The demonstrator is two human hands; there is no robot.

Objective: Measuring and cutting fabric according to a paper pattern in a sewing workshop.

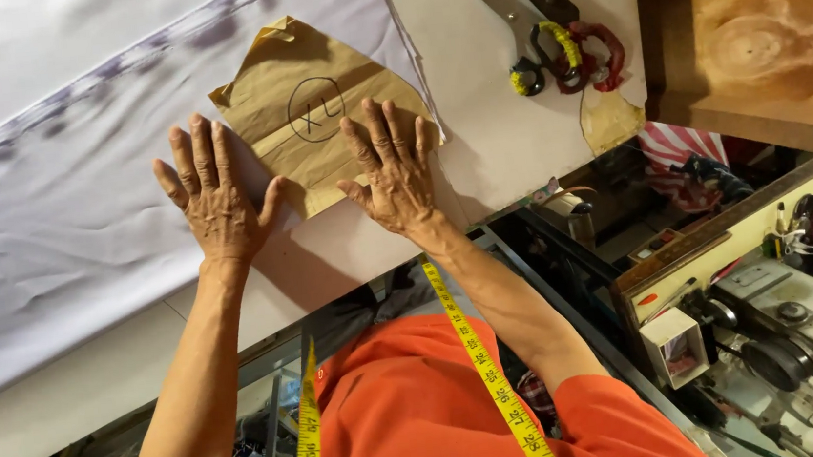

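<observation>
The brown paper pattern piece [318, 109] lay flat near the far side of the bench [516, 140], its left part resting on the pale lilac cloth [63, 219] and its right part over the cloth's edge onto bare bench top. A circled handwritten mark sat near its middle. Its long axis ran roughly left to right, slightly tilted. The right hand [392, 171] was pressed palm down on the pattern's near right portion, fingers spread and fully extended, gripping nothing. The left hand [216, 198] lay flat on the cloth, just beside the pattern's near left edge, fingers likewise spread, thumb reaching toward the paper; whether the thumb touched it could not be told. The right hand was thus the nearer. Both hands were open and held nothing. Scissors [546, 35] with wrapped handles lay toward the far right corner, well apart from the pattern. A yellow measuring tape [482, 359] hung round the person's neck over an orange shirt [423, 413]. A sewing machine [786, 313] stood below, to the right.
</observation>
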